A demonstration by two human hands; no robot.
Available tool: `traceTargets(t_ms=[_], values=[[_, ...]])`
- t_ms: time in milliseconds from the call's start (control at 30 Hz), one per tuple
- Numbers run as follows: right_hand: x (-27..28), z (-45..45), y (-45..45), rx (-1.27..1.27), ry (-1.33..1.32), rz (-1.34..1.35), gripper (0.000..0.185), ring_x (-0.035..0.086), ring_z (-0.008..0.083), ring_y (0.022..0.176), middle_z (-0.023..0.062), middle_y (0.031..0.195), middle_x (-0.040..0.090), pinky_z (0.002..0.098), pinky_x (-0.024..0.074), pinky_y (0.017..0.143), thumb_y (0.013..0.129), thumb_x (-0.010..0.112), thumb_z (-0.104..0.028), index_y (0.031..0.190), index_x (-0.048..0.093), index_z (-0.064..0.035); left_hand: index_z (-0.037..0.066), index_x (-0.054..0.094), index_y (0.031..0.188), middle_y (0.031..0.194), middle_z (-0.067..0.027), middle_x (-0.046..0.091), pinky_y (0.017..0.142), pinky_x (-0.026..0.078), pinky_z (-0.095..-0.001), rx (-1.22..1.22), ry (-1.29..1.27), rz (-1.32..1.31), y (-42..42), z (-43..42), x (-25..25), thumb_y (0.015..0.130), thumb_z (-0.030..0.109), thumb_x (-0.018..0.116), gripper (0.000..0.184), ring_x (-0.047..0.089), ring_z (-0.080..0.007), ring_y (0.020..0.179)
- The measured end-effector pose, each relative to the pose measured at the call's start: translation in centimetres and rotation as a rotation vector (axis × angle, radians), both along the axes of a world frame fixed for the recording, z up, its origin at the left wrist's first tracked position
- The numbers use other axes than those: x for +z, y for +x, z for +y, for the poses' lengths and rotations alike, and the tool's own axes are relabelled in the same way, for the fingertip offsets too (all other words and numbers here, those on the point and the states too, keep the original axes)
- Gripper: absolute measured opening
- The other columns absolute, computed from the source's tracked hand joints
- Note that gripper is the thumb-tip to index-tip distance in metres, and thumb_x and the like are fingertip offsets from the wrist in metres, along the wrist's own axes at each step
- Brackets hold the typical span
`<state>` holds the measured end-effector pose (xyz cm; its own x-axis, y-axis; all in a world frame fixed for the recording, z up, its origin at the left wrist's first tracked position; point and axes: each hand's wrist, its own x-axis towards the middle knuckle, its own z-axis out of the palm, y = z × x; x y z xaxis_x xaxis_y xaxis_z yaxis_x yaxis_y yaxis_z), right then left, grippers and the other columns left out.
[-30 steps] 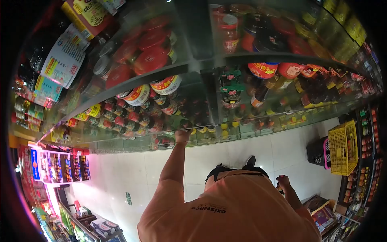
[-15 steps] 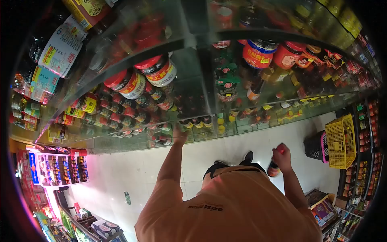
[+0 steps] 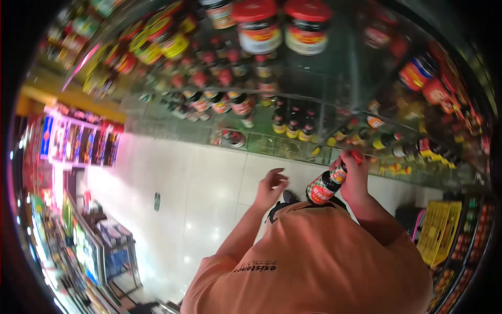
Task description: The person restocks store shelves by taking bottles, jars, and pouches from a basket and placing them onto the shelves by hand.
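Observation:
My right hand (image 3: 357, 177) is closed around the neck of a dark sauce bottle (image 3: 322, 187), just below its red cap. The bottle is tilted in front of my body, its green-checked and red label facing up. My left hand (image 3: 271, 187) is in the air to the left of the bottle, fingers loosely bent and apart, holding nothing. Beyond it, several dark bottles with yellow labels (image 3: 293, 124) stand on the low glass shelf. A red-labelled container (image 3: 232, 138) lies near that shelf's front edge.
Glass shelves carry red-lidded jars (image 3: 260, 26) and many bottles across the top of the view. On the right is a yellow plastic basket (image 3: 441, 230) beside racks of goods. A pink-lit display rack (image 3: 83, 137) stands at left over the pale tiled floor (image 3: 167, 172).
My left hand has drawn back from the low shelf. My right hand has brought the sauce bottle up and inward, in front of my body. The view has shifted.

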<state>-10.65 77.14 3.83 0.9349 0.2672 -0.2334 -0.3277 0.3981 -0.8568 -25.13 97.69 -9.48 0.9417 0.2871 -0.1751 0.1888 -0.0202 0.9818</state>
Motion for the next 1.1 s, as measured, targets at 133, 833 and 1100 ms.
traceTargets(t_ms=[133, 833, 1100], values=[[-0.7, 4.3, -1.5, 0.141, -0.111, -0.028, 0.015, 0.064, 0.018, 0.07, 0.0073, 0.076, 0.059, 0.031, 0.051, 0.065, 0.09, 0.067, -0.01, 0.093, 0.053, -0.0045, 0.0, 0.045, 0.14, 0.135, -0.019, 0.056, 0.098, 0.05, -0.0404, -0.227, 0.269, -0.209, 0.6, -2.0, 8.3, 0.072, 0.025, 0.088, 0.085, 0.058, -0.0291, 0.12], [-5.7, -5.8, -4.7, 0.584, -0.806, -0.4, 0.02, 0.066, 0.0169, 0.08, 0.0086, 0.09, 0.069, 0.0313, 0.0532, 0.075, 0.09, 0.07, -0.017, 0.103, 0.066, -0.0037, 0.001, 0.059, 0.118, 0.117, -0.0197, 0.057, 0.092, 0.047, -0.0463, 0.479, 0.732, -0.436, 15.5, 6.9, 9.3, 0.063, 0.015, 0.089, 0.065, 0.057, -0.0401, 0.108], [-10.5, -13.9, -7.1, 0.428, -0.989, -0.258, 0.019, 0.068, 0.0203, 0.076, 0.008, 0.083, 0.069, 0.0323, 0.0543, 0.073, 0.089, 0.07, -0.019, 0.101, 0.066, -0.0049, 0.005, 0.063, 0.108, 0.101, -0.0124, 0.06, 0.093, 0.041, -0.0478, 0.577, 0.942, -0.434, 18.3, 6.4, 8.6, 0.063, 0.021, 0.088, 0.054, 0.056, -0.0359, 0.101]])
